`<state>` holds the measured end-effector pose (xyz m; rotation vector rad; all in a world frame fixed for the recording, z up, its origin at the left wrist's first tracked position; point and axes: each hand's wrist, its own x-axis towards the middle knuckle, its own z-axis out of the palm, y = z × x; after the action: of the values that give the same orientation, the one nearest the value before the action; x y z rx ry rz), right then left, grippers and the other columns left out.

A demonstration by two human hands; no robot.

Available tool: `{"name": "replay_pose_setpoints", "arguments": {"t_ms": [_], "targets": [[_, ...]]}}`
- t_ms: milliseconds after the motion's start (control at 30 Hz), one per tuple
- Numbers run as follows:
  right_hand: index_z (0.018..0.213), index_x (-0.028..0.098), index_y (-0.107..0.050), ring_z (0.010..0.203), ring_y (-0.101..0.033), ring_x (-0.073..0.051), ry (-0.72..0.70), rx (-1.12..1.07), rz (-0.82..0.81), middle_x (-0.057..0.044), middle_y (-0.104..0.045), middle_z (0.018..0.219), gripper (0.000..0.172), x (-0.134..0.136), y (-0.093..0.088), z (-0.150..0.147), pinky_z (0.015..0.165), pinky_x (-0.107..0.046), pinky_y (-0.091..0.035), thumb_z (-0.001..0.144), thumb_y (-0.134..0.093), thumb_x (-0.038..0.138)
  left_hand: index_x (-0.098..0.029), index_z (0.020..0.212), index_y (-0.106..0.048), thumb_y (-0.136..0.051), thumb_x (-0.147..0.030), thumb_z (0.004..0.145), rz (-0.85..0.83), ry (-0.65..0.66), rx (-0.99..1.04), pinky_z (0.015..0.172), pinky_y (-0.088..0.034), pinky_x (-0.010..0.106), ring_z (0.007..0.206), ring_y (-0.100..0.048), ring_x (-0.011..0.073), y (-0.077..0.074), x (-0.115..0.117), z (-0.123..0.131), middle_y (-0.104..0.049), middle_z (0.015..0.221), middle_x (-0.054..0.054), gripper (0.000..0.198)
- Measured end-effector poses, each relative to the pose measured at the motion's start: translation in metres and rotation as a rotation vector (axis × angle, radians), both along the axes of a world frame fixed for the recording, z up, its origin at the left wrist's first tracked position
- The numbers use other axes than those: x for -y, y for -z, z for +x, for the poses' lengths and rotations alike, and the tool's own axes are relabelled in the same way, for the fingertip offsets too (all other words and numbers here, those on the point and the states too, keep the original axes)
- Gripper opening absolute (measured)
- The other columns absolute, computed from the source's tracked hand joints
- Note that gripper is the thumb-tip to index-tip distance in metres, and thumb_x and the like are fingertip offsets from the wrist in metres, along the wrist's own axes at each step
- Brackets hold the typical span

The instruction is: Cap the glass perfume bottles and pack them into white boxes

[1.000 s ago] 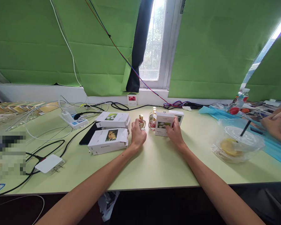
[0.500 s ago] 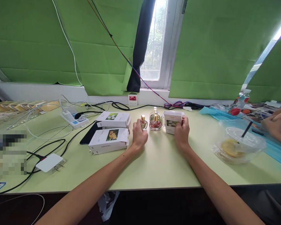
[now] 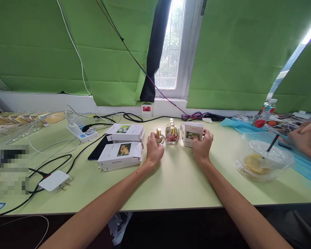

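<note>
My left hand [image 3: 153, 149] is closed around a small glass perfume bottle [image 3: 159, 139] with a gold cap, partly hidden by the fingers. In my right hand [image 3: 203, 145] is an upright white box [image 3: 193, 135] with a flower picture, the thumb on its front face. Between the two hands stands a perfume bottle [image 3: 171, 137] with pinkish contents, and more gold-capped bottles line up behind it. Left of my left hand lie a white box with a yellow flower picture [image 3: 120, 155] and, behind it, another white box [image 3: 125, 130].
A dark phone [image 3: 98, 148] lies partly under the boxes. Farther left are a power strip [image 3: 81, 133], a white charger [image 3: 55, 181] and tangled cables. A bagged drink cup [image 3: 264, 159] stands at right, near blue plastic [image 3: 300, 166] and another person's hand [image 3: 307, 138].
The white box in my right hand has turned slightly and shifted a little right, showing more of a clear bottle beside it. My left hand has barely moved.
</note>
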<state>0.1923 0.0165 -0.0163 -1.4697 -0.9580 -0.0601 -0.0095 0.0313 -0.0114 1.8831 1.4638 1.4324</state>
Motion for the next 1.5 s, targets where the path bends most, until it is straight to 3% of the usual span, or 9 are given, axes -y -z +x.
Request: {"name": "replay_pose_setpoints", "arguments": {"t_ms": [200,400,600,733,867,1000,1133,1333,1500], "targets": [[0.132,0.015,-0.047,0.113,-0.049,-0.033,0.029,0.025,0.024,-0.018,-0.052,0.12,0.062,-0.001,0.004,0.0,0.101,-0.052,-0.043,0.07,-0.052,0.021,-0.023,0.084,-0.038,-0.05,0.005,0.063,-0.035,-0.022,0.023,0.076,-0.041,0.032,0.085,-0.055,0.0193,-0.001,0.001,0.001,-0.053,0.086,0.001,0.037],[0.135,0.019,-0.041,0.113,-0.049,-0.033,0.06,0.02,0.052,-0.015,-0.051,0.119,0.066,0.007,-0.004,-0.008,0.102,-0.056,-0.04,0.069,-0.051,0.021,-0.023,0.081,-0.036,-0.052,0.005,0.064,-0.094,-0.04,0.064,0.067,-0.036,0.029,0.074,-0.051,0.0164,-0.005,0.006,0.003,-0.051,0.079,-0.001,0.036],[0.126,0.019,-0.041,0.113,-0.05,-0.031,0.13,0.077,0.242,-0.015,-0.05,0.122,0.056,0.016,-0.014,-0.015,0.103,-0.056,-0.039,0.071,-0.049,0.018,-0.023,0.078,-0.036,-0.056,0.003,0.065,-0.11,-0.034,0.074,0.06,-0.03,0.028,0.063,-0.043,0.0131,-0.008,0.01,0.004,-0.047,0.071,-0.005,0.036],[0.116,0.021,-0.045,0.101,-0.055,-0.026,0.109,0.145,0.385,-0.012,-0.054,0.114,0.04,0.018,-0.016,-0.019,0.092,-0.049,-0.047,0.076,-0.05,0.019,-0.022,0.075,-0.036,-0.058,0.001,0.065,-0.099,-0.015,0.074,0.059,-0.029,0.027,0.06,-0.039,0.0117,-0.008,0.011,0.006,-0.044,0.067,-0.006,0.033],[0.104,0.022,-0.051,0.08,-0.057,-0.019,-0.08,0.198,0.433,-0.005,-0.055,0.097,0.021,0.021,-0.018,-0.025,0.075,-0.037,-0.052,0.083,-0.052,0.023,-0.022,0.073,-0.038,-0.059,-0.004,0.067,-0.09,0.084,0.1,0.057,-0.03,0.025,0.059,-0.04,0.0106,-0.009,0.015,0.008,-0.045,0.066,-0.006,0.029],[0.098,0.022,-0.056,0.076,-0.06,-0.017,-0.372,0.242,0.235,-0.003,-0.059,0.086,0.012,0.025,-0.019,-0.032,0.073,-0.033,-0.054,0.089,-0.05,0.027,-0.022,0.076,-0.042,-0.062,-0.012,0.072,-0.08,0.213,0.085,0.057,-0.033,0.023,0.062,-0.047,0.0107,-0.011,0.022,0.012,-0.052,0.07,-0.005,0.022],[0.105,0.021,-0.059,0.084,-0.064,-0.019,-0.612,0.271,0.055,-0.008,-0.066,0.098,0.019,0.025,-0.017,-0.035,0.075,-0.034,-0.054,0.092,-0.053,0.034,-0.022,0.079,-0.044,-0.059,-0.013,0.074,-0.059,0.3,0.058,0.057,-0.036,0.023,0.063,-0.05,0.0106,-0.01,0.026,0.015,-0.053,0.071,-0.005,0.018],[0.118,0.021,-0.06,0.09,-0.066,-0.021,-0.803,0.295,-0.058,-0.007,-0.07,0.098,0.031,0.024,-0.013,-0.037,0.084,-0.036,-0.051,0.092,-0.06,0.037,-0.021,0.081,-0.048,-0.051,-0.004,0.07,-0.032,0.331,0.083,0.061,-0.042,0.025,0.072,-0.058,0.0138,-0.01,0.026,0.015,-0.057,0.077,-0.001,0.02],[0.122,0.022,-0.057,0.094,-0.066,-0.021,-0.867,0.294,-0.12,-0.006,-0.071,0.106,0.032,0.027,-0.01,-0.04,0.086,-0.035,-0.051,0.091,-0.06,0.03,-0.02,0.082,-0.051,-0.047,0.001,0.071,0.034,0.266,0.079,0.076,-0.05,0.03,0.086,-0.06,0.0172,-0.008,0.024,0.014,-0.059,0.086,0.002,0.024]]}}
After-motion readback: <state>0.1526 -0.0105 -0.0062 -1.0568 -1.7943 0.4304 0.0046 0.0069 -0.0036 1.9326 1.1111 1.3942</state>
